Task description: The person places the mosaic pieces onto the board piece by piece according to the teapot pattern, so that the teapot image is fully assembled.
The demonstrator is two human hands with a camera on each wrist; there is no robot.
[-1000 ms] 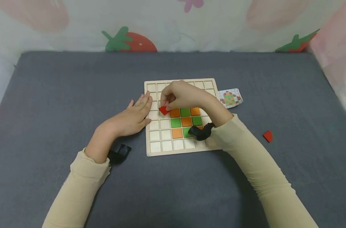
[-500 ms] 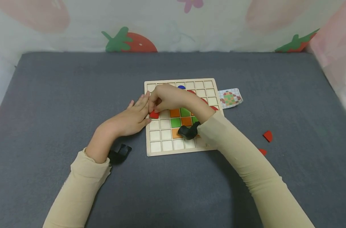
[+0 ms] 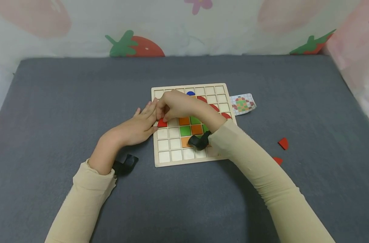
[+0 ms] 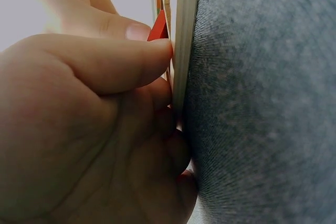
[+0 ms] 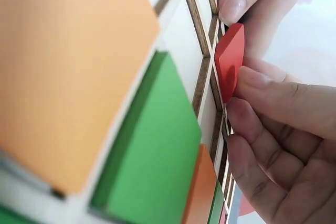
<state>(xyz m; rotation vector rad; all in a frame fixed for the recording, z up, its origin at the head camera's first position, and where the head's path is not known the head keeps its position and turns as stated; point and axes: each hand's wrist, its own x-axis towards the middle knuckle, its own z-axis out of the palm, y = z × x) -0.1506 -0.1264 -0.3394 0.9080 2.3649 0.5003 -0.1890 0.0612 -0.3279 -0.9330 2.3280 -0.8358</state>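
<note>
My right hand [image 3: 181, 106] pinches a red fan-shaped tile [image 3: 162, 123] between thumb and fingers, over the leftmost column of a wooden grid board [image 3: 176, 155]. In the right wrist view the red tile [image 5: 231, 64] sits tilted at the board's edge cells, its lower end by the right thumb. The left hand [image 3: 133, 130] rests with straight fingers along the board's left edge, its thumb tip right beside the tile. Orange tiles [image 3: 184, 121] and green tiles [image 3: 185, 130] fill cells in the board's middle, partly hidden under the right arm.
Several red tiles [image 3: 215, 107] and a blue tile [image 3: 190, 93] lie in upper cells. A printed pattern card [image 3: 243, 104] lies at the board's right side. Two loose red tiles [image 3: 283, 143] are on the grey cloth, one partly behind the right sleeve.
The right hand has moved left with the red tile, from the second column to the leftmost one, and lowered it there. The left hand has stayed on the board's edge.
</note>
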